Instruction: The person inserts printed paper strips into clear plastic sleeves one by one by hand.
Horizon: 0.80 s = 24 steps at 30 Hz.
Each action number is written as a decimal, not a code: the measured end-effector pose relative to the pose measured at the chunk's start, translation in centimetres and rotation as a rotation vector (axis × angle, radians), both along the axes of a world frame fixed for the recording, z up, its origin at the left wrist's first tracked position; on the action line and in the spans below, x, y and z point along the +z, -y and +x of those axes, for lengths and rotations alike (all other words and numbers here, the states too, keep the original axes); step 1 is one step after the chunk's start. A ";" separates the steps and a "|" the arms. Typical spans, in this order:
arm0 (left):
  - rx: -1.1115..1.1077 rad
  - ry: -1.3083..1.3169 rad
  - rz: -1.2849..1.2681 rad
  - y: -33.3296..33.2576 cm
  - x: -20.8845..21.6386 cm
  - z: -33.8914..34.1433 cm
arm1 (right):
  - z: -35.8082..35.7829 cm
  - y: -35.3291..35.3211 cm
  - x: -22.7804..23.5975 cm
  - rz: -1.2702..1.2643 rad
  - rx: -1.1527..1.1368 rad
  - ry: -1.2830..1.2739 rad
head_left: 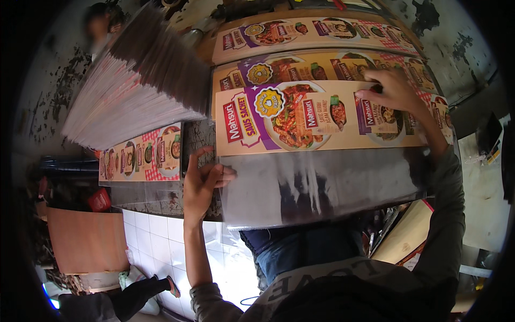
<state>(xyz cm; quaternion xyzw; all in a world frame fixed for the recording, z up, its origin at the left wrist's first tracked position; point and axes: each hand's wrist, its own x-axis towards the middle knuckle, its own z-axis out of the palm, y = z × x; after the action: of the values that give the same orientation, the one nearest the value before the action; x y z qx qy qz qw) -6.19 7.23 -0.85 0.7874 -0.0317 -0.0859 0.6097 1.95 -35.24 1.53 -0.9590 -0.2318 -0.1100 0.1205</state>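
A printed cardboard sheet with food pictures lies before me, its near part meeting a clear plastic sleeve that reaches past the table's front edge. At the sleeve's left edge, my left hand has its thumb and fingers closed on the plastic. Over the upper right of the sheet is my right hand, slightly blurred, its thumb and fingers apart around the sheet's far edge. How far the sheet sits inside the sleeve I cannot tell.
More printed sheets lie in rows behind. A tall leaning stack of sleeved sheets stands at left, beside another printed sheet. Below left are a brown board and another person's leg on white floor tiles.
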 end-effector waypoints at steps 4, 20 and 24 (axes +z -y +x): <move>0.109 0.010 0.046 0.4 0.0 0.5 | 1.3 -6.1 0.6 -0.003 0.039 -0.044; 0.231 0.016 -0.152 1.0 -0.8 0.9 | 2.0 -10.0 -1.1 0.046 0.079 0.134; 0.221 0.081 -0.122 0.7 -1.4 0.7 | 1.8 -10.1 -0.7 0.060 0.088 0.121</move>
<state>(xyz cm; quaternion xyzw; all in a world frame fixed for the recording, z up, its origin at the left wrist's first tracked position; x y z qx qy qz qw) -5.52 6.49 -2.30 0.7505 0.0254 0.0157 0.6602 3.80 -25.13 0.81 -0.9354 -0.2770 -0.1695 0.1395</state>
